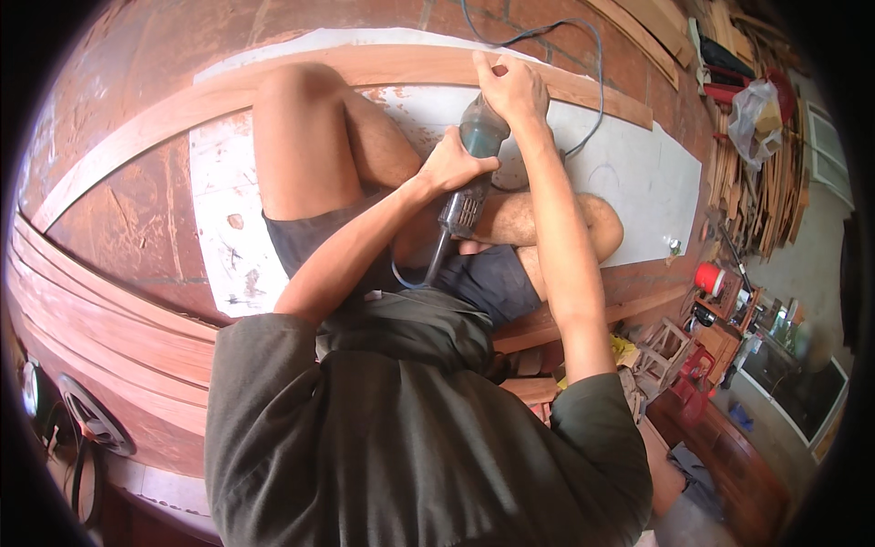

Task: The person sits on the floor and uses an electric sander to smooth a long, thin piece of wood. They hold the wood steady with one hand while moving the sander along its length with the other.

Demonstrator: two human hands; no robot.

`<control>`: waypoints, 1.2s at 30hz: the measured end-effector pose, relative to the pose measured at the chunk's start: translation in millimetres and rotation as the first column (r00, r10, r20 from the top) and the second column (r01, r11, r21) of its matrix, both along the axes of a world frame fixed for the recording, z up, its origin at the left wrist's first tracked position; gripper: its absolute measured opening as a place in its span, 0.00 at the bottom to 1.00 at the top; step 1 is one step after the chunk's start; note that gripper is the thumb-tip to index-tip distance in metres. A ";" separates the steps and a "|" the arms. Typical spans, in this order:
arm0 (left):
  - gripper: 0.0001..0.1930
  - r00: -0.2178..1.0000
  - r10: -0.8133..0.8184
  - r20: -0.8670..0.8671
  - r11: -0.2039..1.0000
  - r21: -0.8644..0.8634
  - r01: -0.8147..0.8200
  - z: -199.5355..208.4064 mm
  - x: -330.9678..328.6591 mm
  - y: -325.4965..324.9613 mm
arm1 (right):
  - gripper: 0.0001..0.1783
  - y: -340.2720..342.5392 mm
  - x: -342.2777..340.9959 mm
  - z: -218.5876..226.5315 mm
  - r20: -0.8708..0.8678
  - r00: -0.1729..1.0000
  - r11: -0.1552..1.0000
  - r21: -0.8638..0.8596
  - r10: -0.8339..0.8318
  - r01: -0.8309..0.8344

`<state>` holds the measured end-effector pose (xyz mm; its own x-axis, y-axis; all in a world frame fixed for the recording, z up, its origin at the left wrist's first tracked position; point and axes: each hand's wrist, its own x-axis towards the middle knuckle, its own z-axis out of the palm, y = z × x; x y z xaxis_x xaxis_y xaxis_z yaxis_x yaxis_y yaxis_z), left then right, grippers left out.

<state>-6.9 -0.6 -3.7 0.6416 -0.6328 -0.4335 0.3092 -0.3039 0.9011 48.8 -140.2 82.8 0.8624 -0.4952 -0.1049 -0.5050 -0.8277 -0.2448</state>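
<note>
Both hands clenched on angle grinder [472, 173]: left hand [453, 164] mid-body, right hand [512, 88] at head. Sanding plank [383, 66] far edge; next needs steady pressure along the grain.

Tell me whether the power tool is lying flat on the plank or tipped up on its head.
Tipped up. The power tool slants head-down toward the wooden plank, cord end raised; the left hand grips its body, the right hand its head.

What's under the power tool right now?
The power tool sits over a long wooden plank lying on a pale sheet. The left hand grips its body, the right hand its head. The working end and contact spot are hidden.
</note>
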 end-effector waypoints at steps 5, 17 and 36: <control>0.48 1.000 -0.025 0.002 1.000 0.009 0.025 -1.8 -0.1 -1.6 | 0.22 -8.6 -3.5 -10.7 0.021 0.999 0.998 0.043 -0.036 0.035; 0.48 0.999 -0.006 -0.042 1.000 -0.003 0.006 6.0 0.2 -0.6 | 0.22 -8.5 0.1 -22.5 -0.024 0.989 0.988 0.039 -0.148 0.149; 0.31 0.944 -0.043 -0.327 0.956 -0.289 -0.057 9.0 11.2 10.8 | 0.36 -34.7 -56.8 -27.5 0.484 0.741 0.821 0.549 -0.466 0.157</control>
